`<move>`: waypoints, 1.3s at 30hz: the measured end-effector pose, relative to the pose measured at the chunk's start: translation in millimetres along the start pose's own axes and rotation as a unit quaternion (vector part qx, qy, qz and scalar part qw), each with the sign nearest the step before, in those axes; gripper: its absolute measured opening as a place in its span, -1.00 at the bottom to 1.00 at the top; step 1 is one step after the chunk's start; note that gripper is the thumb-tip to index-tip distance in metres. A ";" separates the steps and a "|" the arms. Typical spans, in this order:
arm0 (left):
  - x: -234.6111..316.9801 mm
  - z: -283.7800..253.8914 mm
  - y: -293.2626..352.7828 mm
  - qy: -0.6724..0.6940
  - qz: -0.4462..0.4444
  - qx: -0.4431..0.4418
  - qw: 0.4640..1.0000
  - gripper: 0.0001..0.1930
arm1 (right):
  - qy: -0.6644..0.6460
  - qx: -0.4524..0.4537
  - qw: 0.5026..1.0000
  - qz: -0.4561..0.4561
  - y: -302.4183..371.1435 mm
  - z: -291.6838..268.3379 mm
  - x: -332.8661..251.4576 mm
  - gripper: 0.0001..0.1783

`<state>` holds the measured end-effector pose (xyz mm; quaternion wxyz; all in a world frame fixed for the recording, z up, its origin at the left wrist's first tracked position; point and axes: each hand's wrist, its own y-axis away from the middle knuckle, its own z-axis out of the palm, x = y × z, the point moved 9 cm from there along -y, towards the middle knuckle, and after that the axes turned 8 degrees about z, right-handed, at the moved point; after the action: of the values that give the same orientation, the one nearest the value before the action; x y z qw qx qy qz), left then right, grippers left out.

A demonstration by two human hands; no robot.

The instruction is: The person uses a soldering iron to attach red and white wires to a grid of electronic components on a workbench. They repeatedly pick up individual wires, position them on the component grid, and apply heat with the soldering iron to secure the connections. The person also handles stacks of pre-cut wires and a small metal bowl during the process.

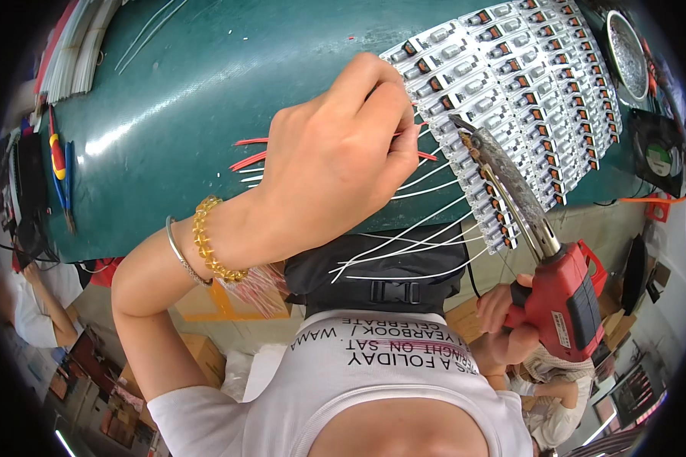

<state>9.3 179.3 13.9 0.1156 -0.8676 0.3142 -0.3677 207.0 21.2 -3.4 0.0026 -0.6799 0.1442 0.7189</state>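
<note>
A panel of several rows of small white circuit boards (pixel 514 84) lies on the green table, with orange and black parts on it. My left hand (pixel 335 148) is closed in a pinch at the panel's left edge. Red wires (pixel 249 161) come out on both sides of it, so it seems to hold one; the fingertips are partly hidden. Thin white wires (pixel 411 245) hang from the panel's near edge. My right hand (pixel 505 324) grips a red soldering gun (pixel 565 305). Its dark tip is over the panel's left side, close to my left fingers; contact cannot be made out.
On the green table (pixel 183 99), a red-yellow screwdriver (pixel 57 151) and a blue-handled tool (pixel 68 179) lie far left, below a wire bundle (pixel 76 57). A metal bowl (pixel 627 57) and small black fan (pixel 658 148) stand right. A black bag (pixel 358 266) is at my waist.
</note>
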 end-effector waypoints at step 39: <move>13.1 2.6 6.4 0.014 -0.047 -0.008 0.999 -0.90 | -0.001 0.043 0.999 -0.023 29.4 -40.9 18.9 -0.11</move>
<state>15.2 166.0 16.7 0.0868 -0.8768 0.2779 -0.3827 239.6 -19.2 -17.3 0.0482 -0.6816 0.1590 0.7126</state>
